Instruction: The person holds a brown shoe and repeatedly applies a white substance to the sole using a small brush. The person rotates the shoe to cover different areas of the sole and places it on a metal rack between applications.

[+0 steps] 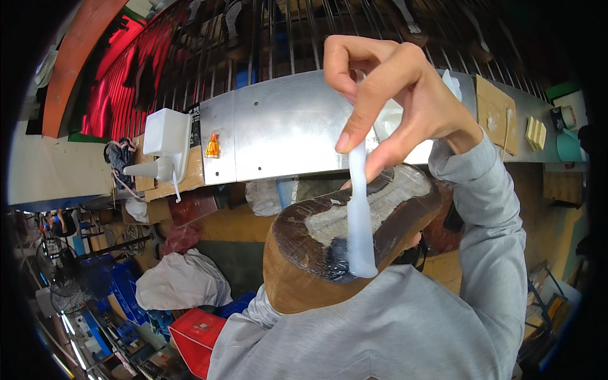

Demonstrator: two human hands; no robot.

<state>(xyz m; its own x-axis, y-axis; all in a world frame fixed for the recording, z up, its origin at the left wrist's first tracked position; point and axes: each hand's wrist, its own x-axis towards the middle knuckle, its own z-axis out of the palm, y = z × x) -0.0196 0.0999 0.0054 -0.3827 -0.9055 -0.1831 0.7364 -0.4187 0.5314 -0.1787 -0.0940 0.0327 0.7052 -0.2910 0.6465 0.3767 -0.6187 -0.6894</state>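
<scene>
My right hand (pixel 405 95) pinches a translucent white plastic applicator (pixel 360 234) between thumb and fingers, its other fingers curled above. The wide lower end of the applicator hangs over the near end of a brown shoe (pixel 297 278), whose underside faces up. A pale roughened strip runs along the middle of that underside, with a dark brown border around it. Beside the applicator's tip lies a wet, glossy dark patch. The shoe is held up off the bench by my left hand (pixel 415 241); only a bit of skin shows past its right edge, the rest hidden behind it.
Beyond the shoe runs a metal bench (pixel 285 126), bearing a white squeeze bottle (pixel 166 136), a small orange item (pixel 213 147) and cardboard (pixel 497 117). Behind it, shoes rest on a rack of metal bars (pixel 278 38). A red crate (pixel 197 335) and white bag (pixel 183 282) stand lower left.
</scene>
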